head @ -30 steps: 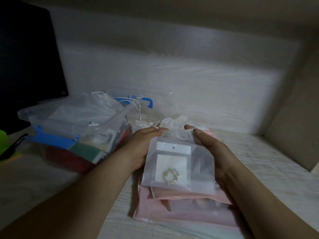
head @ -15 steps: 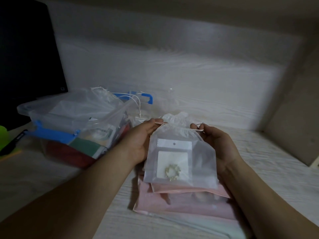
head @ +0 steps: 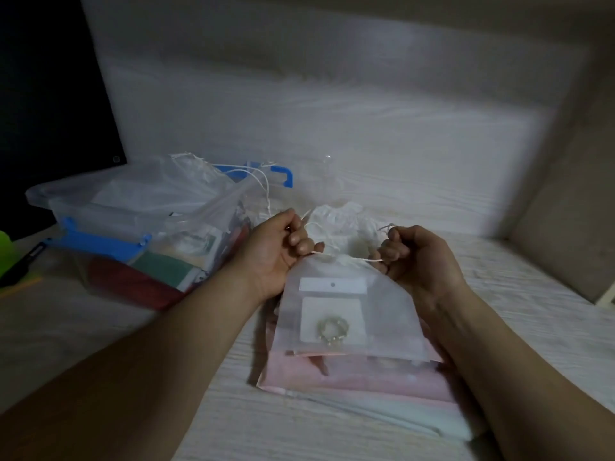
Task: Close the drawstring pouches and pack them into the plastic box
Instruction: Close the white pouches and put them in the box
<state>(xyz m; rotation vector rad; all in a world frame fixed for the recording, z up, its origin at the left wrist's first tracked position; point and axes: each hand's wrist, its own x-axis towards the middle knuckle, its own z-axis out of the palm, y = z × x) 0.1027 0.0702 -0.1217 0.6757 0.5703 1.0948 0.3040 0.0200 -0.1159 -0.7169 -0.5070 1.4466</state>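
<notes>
Left grip (head: 273, 251) and right grip (head: 421, 257) pinch thin white cords (head: 366, 260) of the sheer white drawstring pouch (head: 392, 314). If you pull unevenly, the gathers could jam.

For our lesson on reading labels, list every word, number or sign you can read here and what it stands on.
None can be read.
White card in the pouch: blank, one punched hole.
Black screen: small square mark at its corner, too small to read.
Packets in the plastic box: print blurred.
</notes>
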